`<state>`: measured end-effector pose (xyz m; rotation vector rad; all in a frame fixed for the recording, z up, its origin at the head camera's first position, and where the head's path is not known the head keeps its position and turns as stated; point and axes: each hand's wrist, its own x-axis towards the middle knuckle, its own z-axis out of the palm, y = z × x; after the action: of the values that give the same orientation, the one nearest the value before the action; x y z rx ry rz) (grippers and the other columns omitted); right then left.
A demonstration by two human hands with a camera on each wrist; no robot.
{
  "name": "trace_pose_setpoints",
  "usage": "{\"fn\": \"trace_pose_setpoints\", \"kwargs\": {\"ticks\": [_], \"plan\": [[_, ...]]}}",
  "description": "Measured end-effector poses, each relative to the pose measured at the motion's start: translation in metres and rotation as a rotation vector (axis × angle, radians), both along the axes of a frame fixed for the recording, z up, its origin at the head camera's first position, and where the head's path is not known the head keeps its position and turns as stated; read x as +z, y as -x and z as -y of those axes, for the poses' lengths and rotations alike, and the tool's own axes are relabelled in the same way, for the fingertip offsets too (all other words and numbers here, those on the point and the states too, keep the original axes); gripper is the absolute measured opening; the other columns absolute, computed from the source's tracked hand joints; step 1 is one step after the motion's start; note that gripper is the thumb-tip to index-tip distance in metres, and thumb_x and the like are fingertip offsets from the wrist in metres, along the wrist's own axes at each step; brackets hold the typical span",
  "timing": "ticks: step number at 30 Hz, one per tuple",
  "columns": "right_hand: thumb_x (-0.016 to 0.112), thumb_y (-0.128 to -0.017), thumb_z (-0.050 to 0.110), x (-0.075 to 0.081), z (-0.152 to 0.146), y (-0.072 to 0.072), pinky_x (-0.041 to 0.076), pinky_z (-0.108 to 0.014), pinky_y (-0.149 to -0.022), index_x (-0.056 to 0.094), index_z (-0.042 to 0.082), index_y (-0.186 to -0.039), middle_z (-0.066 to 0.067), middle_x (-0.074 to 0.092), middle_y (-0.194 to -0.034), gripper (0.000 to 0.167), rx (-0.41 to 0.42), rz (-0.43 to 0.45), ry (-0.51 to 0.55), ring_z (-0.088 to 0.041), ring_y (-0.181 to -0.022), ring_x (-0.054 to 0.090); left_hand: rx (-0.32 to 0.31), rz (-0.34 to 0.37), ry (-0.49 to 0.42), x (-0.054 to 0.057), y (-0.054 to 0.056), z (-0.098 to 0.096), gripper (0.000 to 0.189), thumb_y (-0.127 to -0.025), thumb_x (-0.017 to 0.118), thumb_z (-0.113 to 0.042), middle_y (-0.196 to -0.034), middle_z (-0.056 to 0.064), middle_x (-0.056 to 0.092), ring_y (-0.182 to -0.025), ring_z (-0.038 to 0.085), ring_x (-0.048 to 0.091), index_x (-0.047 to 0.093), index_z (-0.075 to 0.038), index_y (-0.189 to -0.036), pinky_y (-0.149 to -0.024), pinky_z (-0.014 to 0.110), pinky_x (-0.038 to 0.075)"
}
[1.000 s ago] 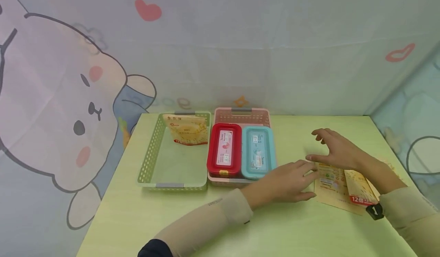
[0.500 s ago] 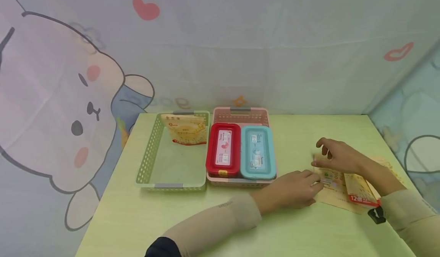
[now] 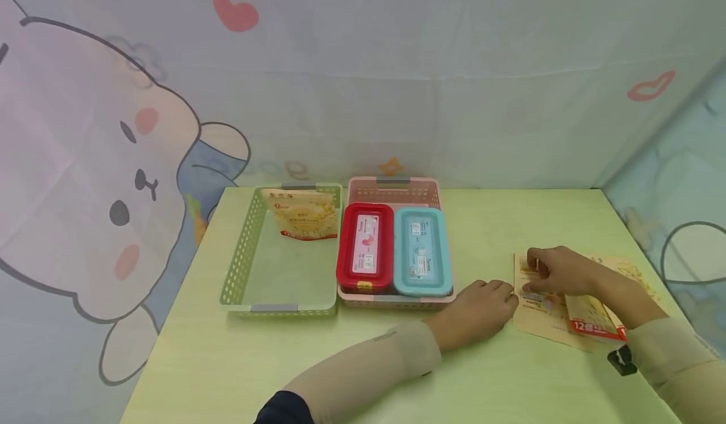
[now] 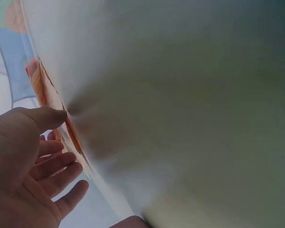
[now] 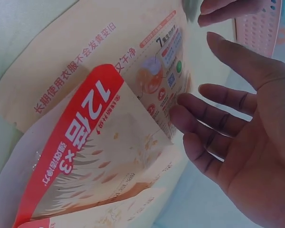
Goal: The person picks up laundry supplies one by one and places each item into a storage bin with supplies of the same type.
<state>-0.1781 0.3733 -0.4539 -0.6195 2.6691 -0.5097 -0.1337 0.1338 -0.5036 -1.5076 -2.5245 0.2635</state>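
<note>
My left hand (image 3: pixel 476 314) rests low at the left edge of a flat beige pouch (image 3: pixel 535 329). In the left wrist view its thumb (image 4: pixel 50 116) meets the tabletop beside the pouch edge (image 4: pixel 73 137), with the other fingers loosely bent. Over the same pouch, my right hand (image 3: pixel 567 273) hovers or lightly touches, fingers bent downward; the right wrist view shows no pouch held between its relaxed fingers (image 5: pixel 218 114). A second pouch (image 5: pixel 109 142), with a red band reading 12, overlaps the flat one. Another pouch (image 3: pixel 629 273) is partly hidden by my right forearm.
A green basket (image 3: pixel 235 273) on the left holds an upright yellow pouch (image 3: pixel 306 216). Beside it, a pink basket (image 3: pixel 397 191) contains a red-lidded box (image 3: pixel 365 244) and a light-blue-lidded box (image 3: pixel 421 251). A printed curtain (image 3: pixel 454 96) hangs behind the table.
My right hand has come down toward the flat pouch. The left hand has lowered to its left edge, with fingers more bent than before. The pouches look unmoved on the table.
</note>
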Motion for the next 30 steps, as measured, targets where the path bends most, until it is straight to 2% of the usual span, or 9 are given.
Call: {"fn": "trace_pose_setpoints", "kwargs": {"ticks": [6, 8, 11, 15, 18, 22, 25, 30], "plan": [[0.085, -0.091, 0.025, -0.004, 0.0, -0.002, 0.039, -0.03, -0.06, 0.061, 0.006, -0.101, 0.003, 0.054, -0.077, 0.032, 0.003, -0.035, -0.035, -0.012, -0.066, 0.046, 0.016, 0.078, 0.069, -0.002, 0.0, -0.007, 0.041, -0.117, 0.037, -0.034, -0.157, -0.008, 0.049, -0.146, 0.009, 0.044, 0.056, -0.025, -0.152, -0.109, 0.024, 0.047], [0.085, -0.092, 0.023, -0.005, 0.0, -0.003, 0.041, -0.03, -0.061, 0.06, 0.006, -0.1, 0.003, 0.055, -0.079, 0.031, 0.009, -0.02, -0.043, -0.013, -0.067, 0.047, 0.013, 0.111, 0.11, -0.003, 0.0, -0.01, 0.042, -0.117, 0.036, -0.035, -0.164, -0.008, 0.042, -0.151, 0.008, 0.038, 0.051, -0.027, -0.156, -0.112, 0.025, 0.044], [0.085, -0.091, 0.022, -0.006, 0.0, -0.005, 0.043, -0.031, -0.062, 0.059, 0.006, -0.098, 0.003, 0.057, -0.08, 0.031, 0.004, 0.014, -0.043, -0.013, -0.068, 0.049, 0.009, 0.123, 0.166, -0.005, 0.0, -0.014, 0.044, -0.118, 0.035, -0.036, -0.169, -0.01, 0.034, -0.154, 0.006, 0.032, 0.045, -0.031, -0.16, -0.116, 0.027, 0.041], [0.085, -0.09, 0.022, -0.006, 0.001, -0.007, 0.043, -0.031, -0.061, 0.058, 0.006, -0.099, 0.002, 0.057, -0.079, 0.032, -0.007, 0.025, -0.034, -0.014, -0.067, 0.05, 0.014, 0.101, 0.232, -0.008, -0.002, -0.016, 0.045, -0.118, 0.036, -0.035, -0.17, -0.012, 0.032, -0.155, 0.006, 0.031, 0.042, -0.034, -0.162, -0.117, 0.029, 0.04], [0.085, -0.09, 0.022, -0.007, 0.001, -0.007, 0.042, -0.031, -0.06, 0.058, 0.006, -0.1, 0.002, 0.055, -0.078, 0.033, -0.009, 0.018, -0.032, -0.013, -0.067, 0.048, 0.003, 0.064, 0.261, -0.008, -0.003, -0.016, 0.044, -0.117, 0.038, -0.033, -0.169, -0.01, 0.036, -0.153, 0.007, 0.034, 0.044, -0.035, -0.161, -0.116, 0.029, 0.041], [0.086, -0.09, 0.023, -0.009, 0.001, -0.007, 0.04, -0.03, -0.059, 0.059, 0.007, -0.102, 0.003, 0.053, -0.077, 0.033, -0.016, 0.012, -0.026, -0.013, -0.066, 0.047, -0.025, 0.003, 0.259, -0.007, -0.004, -0.015, 0.041, -0.117, 0.042, -0.031, -0.165, -0.008, 0.043, -0.149, 0.008, 0.041, 0.051, -0.033, -0.157, -0.113, 0.029, 0.044], [0.086, -0.09, 0.024, -0.01, 0.001, -0.008, 0.039, -0.03, -0.059, 0.06, 0.007, -0.103, 0.003, 0.053, -0.077, 0.035, -0.02, 0.006, -0.021, -0.013, -0.066, 0.047, -0.036, -0.017, 0.26, -0.005, -0.005, -0.015, 0.04, -0.116, 0.044, -0.031, -0.162, -0.007, 0.046, -0.146, 0.009, 0.045, 0.054, -0.032, -0.155, -0.111, 0.027, 0.046], [0.086, -0.09, 0.024, -0.012, 0.001, -0.009, 0.039, -0.03, -0.061, 0.061, 0.006, -0.106, 0.003, 0.053, -0.079, 0.034, -0.028, -0.006, -0.011, -0.012, -0.068, 0.047, -0.05, -0.035, 0.259, -0.003, -0.008, -0.017, 0.035, -0.115, 0.049, -0.03, -0.154, -0.005, 0.055, -0.133, 0.01, 0.055, 0.065, -0.028, -0.145, -0.1, 0.022, 0.051]]}}
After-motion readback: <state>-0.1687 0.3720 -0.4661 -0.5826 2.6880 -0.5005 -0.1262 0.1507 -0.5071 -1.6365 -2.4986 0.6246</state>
